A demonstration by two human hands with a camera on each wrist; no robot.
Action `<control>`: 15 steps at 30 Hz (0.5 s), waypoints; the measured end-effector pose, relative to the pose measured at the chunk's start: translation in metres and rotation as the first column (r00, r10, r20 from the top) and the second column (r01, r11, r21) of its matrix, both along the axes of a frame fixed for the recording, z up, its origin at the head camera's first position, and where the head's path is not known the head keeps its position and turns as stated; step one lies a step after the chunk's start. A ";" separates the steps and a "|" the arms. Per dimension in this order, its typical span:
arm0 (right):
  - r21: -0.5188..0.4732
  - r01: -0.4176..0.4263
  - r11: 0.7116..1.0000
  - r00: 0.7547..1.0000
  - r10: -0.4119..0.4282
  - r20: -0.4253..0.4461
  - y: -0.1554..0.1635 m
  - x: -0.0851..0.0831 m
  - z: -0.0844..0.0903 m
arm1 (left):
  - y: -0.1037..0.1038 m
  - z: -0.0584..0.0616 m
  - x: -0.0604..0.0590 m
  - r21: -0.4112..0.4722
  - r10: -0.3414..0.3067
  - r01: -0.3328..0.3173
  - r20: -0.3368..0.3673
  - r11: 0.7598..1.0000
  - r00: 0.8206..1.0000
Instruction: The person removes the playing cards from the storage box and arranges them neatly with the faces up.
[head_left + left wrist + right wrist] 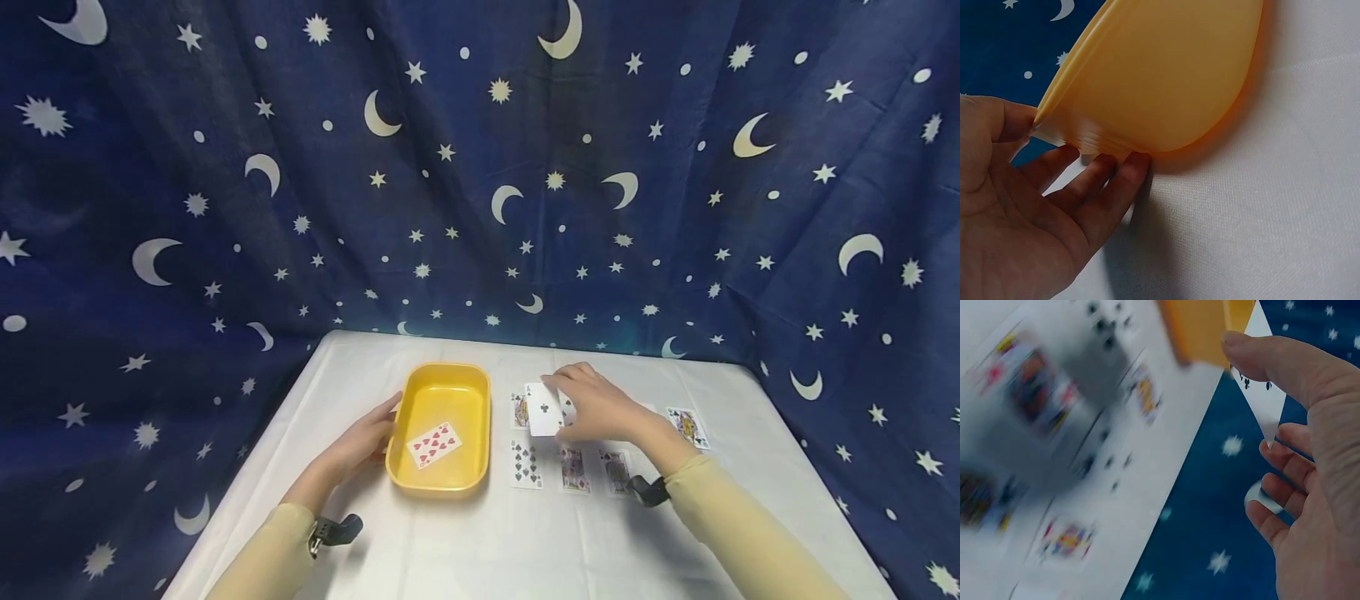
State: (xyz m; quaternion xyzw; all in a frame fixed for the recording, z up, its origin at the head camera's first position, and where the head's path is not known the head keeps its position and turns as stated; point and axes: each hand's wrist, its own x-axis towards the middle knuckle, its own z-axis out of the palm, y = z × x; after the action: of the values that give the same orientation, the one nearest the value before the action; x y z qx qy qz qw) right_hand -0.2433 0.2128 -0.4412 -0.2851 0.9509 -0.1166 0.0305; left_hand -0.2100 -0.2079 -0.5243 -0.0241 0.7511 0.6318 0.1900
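My left hand (367,439) holds the yellow plastic tray (486,417) by its left side. In the left wrist view, the thumb lies at the rim of the tray (1166,75) and the fingertips press against its outer wall lower down. Face up inside the tray is a hearts playing card (434,445). Between thumb and fingers, my right hand (597,403) pinches a clubs card (543,410), raised over the laid-out cards. The right wrist view shows that card (1266,406) edge-up, partly hidden by the thumb.
Face-up cards lie in rows right of the tray: a spades card (527,464), a red face card (574,471), a black face card (617,472), and another face card (687,427) farther right. The right arm covers some. A starry blue cloth (465,208) hangs behind the white table (480,550).
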 end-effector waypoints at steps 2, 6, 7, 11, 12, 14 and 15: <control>0.002 0.023 1.000 1.000 -0.023 -0.010 0.021 0.002 -0.004 | 0.000 0.001 0.000 -0.001 -0.004 0.004 -0.001 1.000 1.000; 0.006 0.079 0.997 0.997 -0.079 -0.012 0.064 0.009 -0.016 | -0.001 0.002 0.001 -0.007 -0.010 0.010 0.001 1.000 1.000; 0.008 0.095 0.995 0.995 -0.095 -0.010 0.074 0.011 -0.018 | -0.001 0.001 0.001 -0.008 -0.009 0.009 0.002 1.000 1.000; 0.004 0.129 0.992 0.992 -0.129 -0.011 0.107 0.022 -0.030 | -0.001 0.001 0.001 -0.020 -0.010 0.010 0.002 1.000 1.000; 0.007 0.139 0.990 0.990 -0.139 -0.009 0.113 0.025 -0.033 | -0.001 0.001 0.001 -0.027 -0.012 0.012 -0.003 1.000 1.000; 0.012 0.157 0.988 0.988 -0.157 0.002 0.125 0.032 -0.038 | 0.000 0.001 0.001 -0.037 -0.008 0.007 -0.002 0.999 1.000; 0.012 0.166 0.986 0.986 -0.166 0.013 0.130 0.035 -0.040 | 0.000 0.001 0.001 -0.044 -0.005 0.005 0.000 0.999 1.000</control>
State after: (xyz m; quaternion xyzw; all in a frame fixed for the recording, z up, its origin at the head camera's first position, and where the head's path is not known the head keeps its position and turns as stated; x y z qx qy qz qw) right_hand -0.2084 0.3426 -0.4816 -0.2037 0.9717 -0.1158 0.0289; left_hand -0.2093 -0.2078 -0.5235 -0.0265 0.7647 0.6149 0.1909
